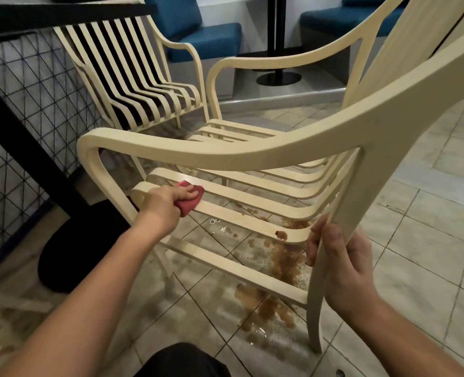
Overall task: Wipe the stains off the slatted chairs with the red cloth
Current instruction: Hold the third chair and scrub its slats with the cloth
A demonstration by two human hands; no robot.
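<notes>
Fingers (190, 191) of your left hand (168, 201) curl over the red cloth (188, 206), pressing it on a seat slat (239, 216) of the near slatted chair (225, 156). Your right hand (342, 268) grips its frame upright (315, 295). Wiping is under way; next, I judge, slide toward the brown stain (281, 235) near your right hand.

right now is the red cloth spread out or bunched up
Bunched up: the left hand grips the red cloth as a wad against a chair slat.
</notes>
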